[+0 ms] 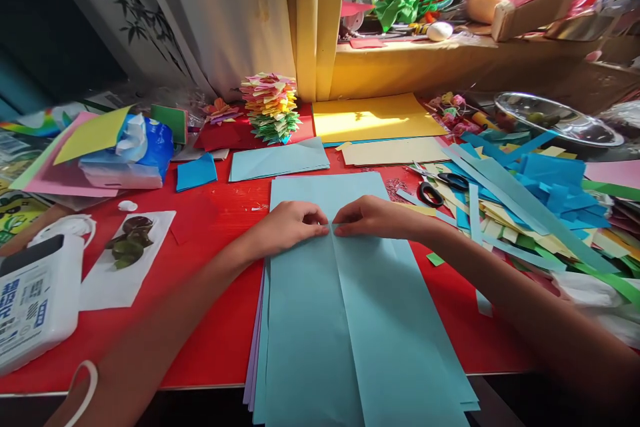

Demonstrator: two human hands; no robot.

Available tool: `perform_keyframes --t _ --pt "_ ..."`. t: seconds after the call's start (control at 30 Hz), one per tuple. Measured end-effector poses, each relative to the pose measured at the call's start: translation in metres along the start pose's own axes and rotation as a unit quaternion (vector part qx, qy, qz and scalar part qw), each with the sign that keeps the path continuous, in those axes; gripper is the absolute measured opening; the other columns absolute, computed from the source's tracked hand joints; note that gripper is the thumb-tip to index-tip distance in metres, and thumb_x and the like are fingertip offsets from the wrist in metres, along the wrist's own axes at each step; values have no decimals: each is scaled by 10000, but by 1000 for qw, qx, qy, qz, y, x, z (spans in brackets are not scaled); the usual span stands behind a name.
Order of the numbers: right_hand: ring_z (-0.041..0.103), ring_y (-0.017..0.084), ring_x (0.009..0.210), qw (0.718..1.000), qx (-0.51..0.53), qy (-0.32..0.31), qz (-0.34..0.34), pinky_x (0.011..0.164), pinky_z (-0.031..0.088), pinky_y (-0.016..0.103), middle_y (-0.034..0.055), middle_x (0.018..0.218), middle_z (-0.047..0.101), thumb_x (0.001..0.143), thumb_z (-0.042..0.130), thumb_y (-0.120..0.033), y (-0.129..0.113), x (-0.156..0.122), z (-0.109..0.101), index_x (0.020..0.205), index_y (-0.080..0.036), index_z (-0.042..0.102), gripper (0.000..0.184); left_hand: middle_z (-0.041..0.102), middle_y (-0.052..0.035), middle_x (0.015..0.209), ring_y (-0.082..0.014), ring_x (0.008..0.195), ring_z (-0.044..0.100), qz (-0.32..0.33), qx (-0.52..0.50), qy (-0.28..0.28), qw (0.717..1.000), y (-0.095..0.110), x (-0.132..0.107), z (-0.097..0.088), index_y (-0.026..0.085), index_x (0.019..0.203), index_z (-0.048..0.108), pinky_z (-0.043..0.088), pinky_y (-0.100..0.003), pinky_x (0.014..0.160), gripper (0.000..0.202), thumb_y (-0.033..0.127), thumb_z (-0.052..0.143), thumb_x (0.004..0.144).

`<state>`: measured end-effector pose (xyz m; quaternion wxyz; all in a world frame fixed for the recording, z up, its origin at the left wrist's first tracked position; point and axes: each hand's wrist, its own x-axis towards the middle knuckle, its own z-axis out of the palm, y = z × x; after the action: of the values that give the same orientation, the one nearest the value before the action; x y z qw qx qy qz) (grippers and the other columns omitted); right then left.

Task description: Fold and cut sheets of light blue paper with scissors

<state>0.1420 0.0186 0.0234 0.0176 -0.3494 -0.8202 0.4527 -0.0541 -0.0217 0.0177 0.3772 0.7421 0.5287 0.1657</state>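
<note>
A large light-blue sheet of paper (305, 320) lies before me on a stack of light-blue and lilac sheets, overhanging the table's front edge. A seam or crease runs lengthwise down its middle. My left hand (296, 225) is closed, thumb and fingers pinching the paper just left of that line. Close opposite, my right hand (373, 217) pinches the paper just right of it. The fingertips of both hands nearly meet. Beyond the sheet lie a folded light-blue paper (280, 159) and a cream paper strip (395, 151).
Black-handled scissors (440, 183) lie right of the sheet, beside a heap of paper strips (540, 200). A metal bowl (560, 121) stands behind them. At left are a white box (40, 307), a tissue pack (130, 153) and dark fruit peel (131, 241). A folded-paper tower (273, 107) stands at the back.
</note>
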Motion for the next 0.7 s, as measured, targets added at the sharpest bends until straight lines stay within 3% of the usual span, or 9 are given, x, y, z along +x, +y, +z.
perform_keyframes --t 0.07,0.27,0.5,0.7 --pt "392 91 590 1000 -1 2 -6 508 292 214 -8 685 531 755 485 -399 1 0 1 876 -173 656 308 604 4 718 -157 655 551 9 25 0 1000 1 0 1 225 806 632 400 -237 531 220 403 521 741" --pt "458 114 641 998 -9 52 -28 558 329 222 6 727 602 765 479 -377 2 1 6 870 -176 665 294 623 -14 765 -196 773 537 96 145 71 982 2 -2 6 234 749 635 401 -301 673 157 319 504 764" --pt "506 130 677 997 -1 76 -31 584 355 218 12 759 638 775 472 -345 -3 0 9 864 -166 675 286 650 15 781 -176 717 585 19 4 57 998 1 -1 5 246 771 662 418 -258 574 168 331 518 750" --pt "527 133 685 994 -1 101 -41 591 362 221 17 759 645 776 473 -296 -10 -4 8 856 -153 681 265 663 14 719 -178 657 599 -39 -98 41 994 6 -3 2 226 755 670 438 -259 543 181 342 536 717"
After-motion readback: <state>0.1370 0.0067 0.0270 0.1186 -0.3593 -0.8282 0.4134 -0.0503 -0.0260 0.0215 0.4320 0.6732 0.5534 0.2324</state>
